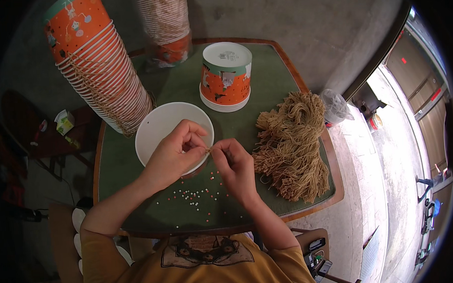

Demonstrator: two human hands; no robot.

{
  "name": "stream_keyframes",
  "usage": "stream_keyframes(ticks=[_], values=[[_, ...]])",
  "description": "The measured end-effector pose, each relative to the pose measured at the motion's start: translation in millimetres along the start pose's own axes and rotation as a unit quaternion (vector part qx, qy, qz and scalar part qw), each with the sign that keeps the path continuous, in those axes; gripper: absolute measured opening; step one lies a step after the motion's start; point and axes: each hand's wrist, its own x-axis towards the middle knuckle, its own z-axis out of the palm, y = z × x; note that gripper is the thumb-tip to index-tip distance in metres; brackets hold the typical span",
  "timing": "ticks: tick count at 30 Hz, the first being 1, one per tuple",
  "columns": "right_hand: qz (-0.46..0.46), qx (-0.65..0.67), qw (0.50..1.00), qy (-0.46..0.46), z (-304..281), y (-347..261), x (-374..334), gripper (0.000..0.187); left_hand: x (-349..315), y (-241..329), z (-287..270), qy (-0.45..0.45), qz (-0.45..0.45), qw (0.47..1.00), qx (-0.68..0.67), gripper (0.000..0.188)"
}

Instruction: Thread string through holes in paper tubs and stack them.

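An open paper bucket with a white inside [153,125] stands on the green tabletop in front of me. At its right rim, my left hand [176,152] pinches a short bit of tan cord [208,150] between thumb and fingers. My right hand [235,167] meets it there, its thumb and forefinger also closed on the cord. How the cord runs at the rim is mostly covered by my fingers. A small dark hole shows in the bucket's left wall. To the right of my right hand lies a thick bundle of tan cords [294,146].
Several orange buckets, nested upside down [226,84], stand behind the bundle. A tall leaning stack of corded buckets [102,71] rises at the left, with a plastic-wrapped stack [167,29] farther back. Small white and orange paper dots [192,194] are scattered near me. A wooden edge [340,185] rims the table.
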Motion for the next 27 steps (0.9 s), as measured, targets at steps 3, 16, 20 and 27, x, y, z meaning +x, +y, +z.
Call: stream_keyframes(ticks=[3, 16, 20, 27], values=[[-0.017, 0.004, 1.0, 0.005, 1.3, 0.1, -0.6, 0.007, -1.1, -1.0, 0.2, 0.004, 0.007, 1.0, -0.009, 0.023], [-0.082, -0.03, 0.996, 0.01, 2.1, 1.8, -0.2, 0.015, -3.6, 3.0, 2.9, 0.009, 0.017, 0.999, 0.045, 0.022], [-0.095, -0.069, 0.993, 0.006, 0.6, -2.1, -0.6, 0.015, -5.1, 6.0, 4.3, 0.02, 0.024, 0.996, 0.084, 0.022], [-0.012, 0.008, 1.0, -0.017, 2.6, -0.7, -1.6, 0.01, -6.4, 1.5, 7.8, 0.048, 0.084, 0.988, 0.121, 0.022]])
